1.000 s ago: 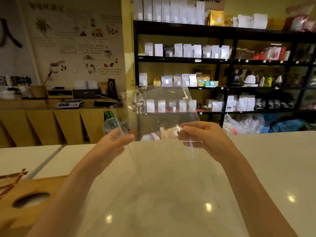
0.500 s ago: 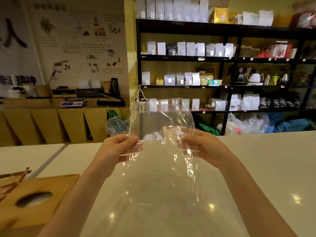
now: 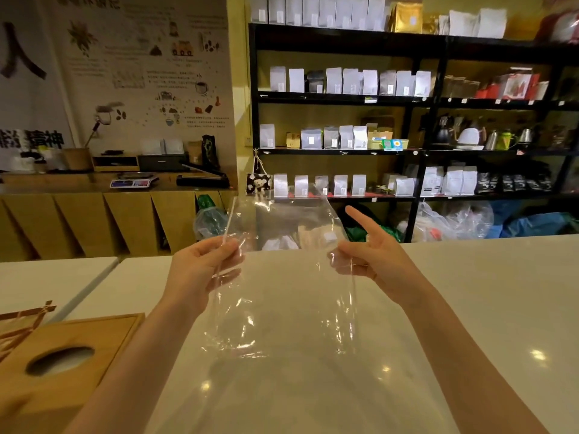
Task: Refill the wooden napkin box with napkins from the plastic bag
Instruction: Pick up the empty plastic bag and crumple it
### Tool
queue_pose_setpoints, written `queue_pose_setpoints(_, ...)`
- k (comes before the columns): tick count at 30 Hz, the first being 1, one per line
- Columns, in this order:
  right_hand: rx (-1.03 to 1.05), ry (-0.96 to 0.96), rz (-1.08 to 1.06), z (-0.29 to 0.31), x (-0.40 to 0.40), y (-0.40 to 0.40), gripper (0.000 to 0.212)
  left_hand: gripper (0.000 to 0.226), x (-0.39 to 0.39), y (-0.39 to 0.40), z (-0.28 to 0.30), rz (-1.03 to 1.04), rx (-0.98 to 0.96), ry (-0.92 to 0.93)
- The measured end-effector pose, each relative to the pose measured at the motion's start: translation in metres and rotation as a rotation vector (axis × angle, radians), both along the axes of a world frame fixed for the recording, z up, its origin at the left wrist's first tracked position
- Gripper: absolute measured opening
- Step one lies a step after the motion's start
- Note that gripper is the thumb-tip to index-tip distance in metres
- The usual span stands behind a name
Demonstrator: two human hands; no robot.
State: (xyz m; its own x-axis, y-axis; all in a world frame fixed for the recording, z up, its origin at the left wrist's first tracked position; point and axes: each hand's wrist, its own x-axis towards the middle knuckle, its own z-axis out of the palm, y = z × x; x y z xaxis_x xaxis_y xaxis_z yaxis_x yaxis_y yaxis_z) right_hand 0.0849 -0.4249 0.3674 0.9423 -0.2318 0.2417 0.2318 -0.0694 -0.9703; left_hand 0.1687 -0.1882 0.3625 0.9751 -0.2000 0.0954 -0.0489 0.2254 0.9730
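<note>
— Shop shelves behind; what's on the counter (image 3: 470, 292)?
— I see my left hand (image 3: 200, 267) and right hand (image 3: 372, 261) pinching an empty-looking plastic bag (image 3: 282, 292); wooden napkin box (image 3: 59, 361) sits left, lidded, contents hidden.

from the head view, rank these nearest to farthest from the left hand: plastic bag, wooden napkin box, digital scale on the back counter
1. plastic bag: pinched in the left hand itself.
2. wooden napkin box: lower left, on the table beside that forearm.
3. digital scale: far back left, on the wooden counter.

Above the table (image 3: 470, 277), the left hand (image 3: 200, 270) is pinched closed and the right hand (image 3: 372, 258) is pinched, forefinger extended.
</note>
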Motion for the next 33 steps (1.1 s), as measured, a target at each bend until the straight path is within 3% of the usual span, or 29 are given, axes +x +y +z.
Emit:
queue_pose_setpoints(2, 0.041, -0.007, 0.009, 0.001, 0.000, -0.001, 0.039, 0.047, -0.001, 0.000, 0.002, 0.032, 0.000, -0.018)
queue_pose_setpoints(4, 0.009, 0.009, 0.017, 0.001, -0.001, -0.003, 0.028, 0.056, -0.002, 0.002, 0.003, 0.044, 0.052, -0.091)
queue_pose_setpoints(8, -0.156, 0.039, 0.024, 0.003, -0.003, -0.005, 0.021, 0.027, -0.003, 0.007, 0.007, 0.012, 0.230, -0.176)
queue_pose_setpoints(14, -0.524, 0.207, -0.027, -0.001, 0.000, -0.003, 0.043, 0.043, -0.011, 0.014, 0.004, 0.063, 0.595, -0.300)
queue_pose_setpoints(17, -0.616, 0.162, -0.112, -0.004, 0.001, 0.001, 0.027, 0.045, -0.017, 0.018, -0.001, 0.123, 0.826, -0.372)
queue_pose_setpoints(20, -0.771, 0.074, -0.173, -0.002, -0.003, 0.007, 0.010, 0.026, -0.030, 0.023, -0.006, 0.250, 0.967, -0.462)
queue_pose_setpoints(23, -0.806, 0.049, -0.132, 0.005, -0.014, 0.013, 0.003, 0.011, -0.046, 0.042, -0.007, 0.271, 0.954, -0.452)
queue_pose_setpoints(27, -0.565, 0.113, 0.118, 0.017, -0.037, 0.035, 0.012, 0.005, -0.077, 0.073, -0.003, 0.041, 0.884, -0.250)
queue_pose_setpoints(33, -0.264, 0.144, 0.334, 0.028, -0.076, 0.093, 0.026, 0.027, -0.141, 0.137, 0.000, -0.445, 0.596, 0.044)
